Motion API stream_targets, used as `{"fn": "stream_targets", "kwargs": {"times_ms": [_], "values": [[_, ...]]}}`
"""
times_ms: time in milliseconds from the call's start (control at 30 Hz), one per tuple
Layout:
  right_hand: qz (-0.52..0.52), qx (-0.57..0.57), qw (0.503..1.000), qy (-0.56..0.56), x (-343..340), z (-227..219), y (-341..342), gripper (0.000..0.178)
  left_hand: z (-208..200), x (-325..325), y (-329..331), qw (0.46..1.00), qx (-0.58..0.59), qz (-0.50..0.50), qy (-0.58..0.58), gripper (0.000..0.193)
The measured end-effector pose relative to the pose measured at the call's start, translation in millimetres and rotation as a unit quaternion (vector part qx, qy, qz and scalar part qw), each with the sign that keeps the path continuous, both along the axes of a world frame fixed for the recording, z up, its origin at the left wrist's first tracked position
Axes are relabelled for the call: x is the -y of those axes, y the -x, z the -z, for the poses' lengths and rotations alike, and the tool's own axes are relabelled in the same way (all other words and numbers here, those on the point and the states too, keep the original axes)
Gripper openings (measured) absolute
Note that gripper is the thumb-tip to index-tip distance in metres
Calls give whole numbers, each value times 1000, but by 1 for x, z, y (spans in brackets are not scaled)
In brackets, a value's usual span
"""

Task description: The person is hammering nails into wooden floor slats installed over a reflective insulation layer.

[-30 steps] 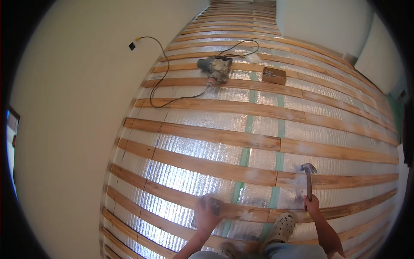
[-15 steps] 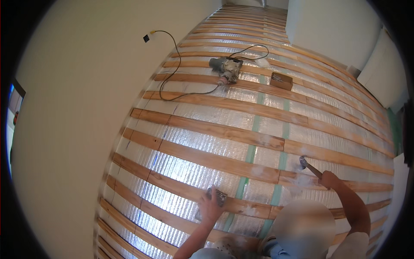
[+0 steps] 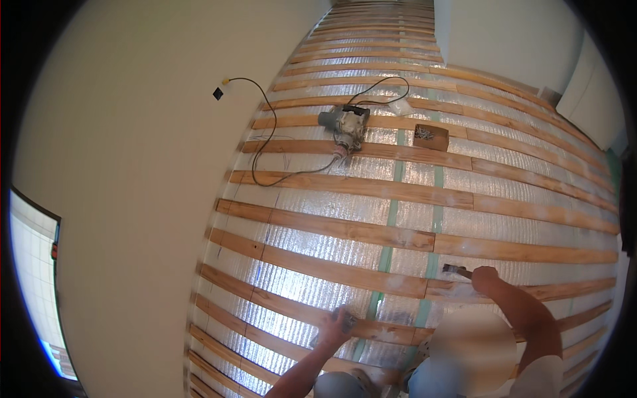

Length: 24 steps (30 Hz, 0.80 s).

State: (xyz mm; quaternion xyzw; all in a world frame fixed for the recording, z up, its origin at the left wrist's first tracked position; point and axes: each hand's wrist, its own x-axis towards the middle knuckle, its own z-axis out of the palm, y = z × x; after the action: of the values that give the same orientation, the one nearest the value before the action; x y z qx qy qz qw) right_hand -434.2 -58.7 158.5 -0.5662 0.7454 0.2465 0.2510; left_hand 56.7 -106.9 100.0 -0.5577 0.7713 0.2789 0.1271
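My right hand (image 3: 486, 279) grips a hammer (image 3: 458, 270) by its handle, the head raised above the foil-faced floor at the right of the middle. At lower center, my left hand (image 3: 334, 328) has its fingers on a small grey object (image 3: 350, 321), whose kind I cannot make out. That object is over a wooden batten (image 3: 385, 330), one of several running across the shiny silver insulation (image 3: 305, 285).
Farther off lie a corded power drill (image 3: 348, 126) with its cable (image 3: 273, 132) and a small cardboard box (image 3: 431, 137) of metal fasteners. Green tape strips (image 3: 385, 255) run between battens. A beige wall (image 3: 133, 166) stands along the left side.
The view has shifted. My right hand has brought the hammer leftward, and its head has turned. My left hand stays at the grey object, which its fingers now cover more.
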Motion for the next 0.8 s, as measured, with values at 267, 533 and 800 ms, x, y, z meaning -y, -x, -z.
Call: {"fn": "stream_targets", "kwargs": {"times_ms": [267,533,800], "values": [[177,53,983,2,-41,-6,-35,25,-165,20,43,996,-30,85,15,90],[414,207,868,-180,-225,-211,-77,25,-380,-34,-20,999,35,15,10,38],[409,396,723,-391,-485,-297,-31,22,-522,-144,-129,971,82,-128,-186,92]]}}
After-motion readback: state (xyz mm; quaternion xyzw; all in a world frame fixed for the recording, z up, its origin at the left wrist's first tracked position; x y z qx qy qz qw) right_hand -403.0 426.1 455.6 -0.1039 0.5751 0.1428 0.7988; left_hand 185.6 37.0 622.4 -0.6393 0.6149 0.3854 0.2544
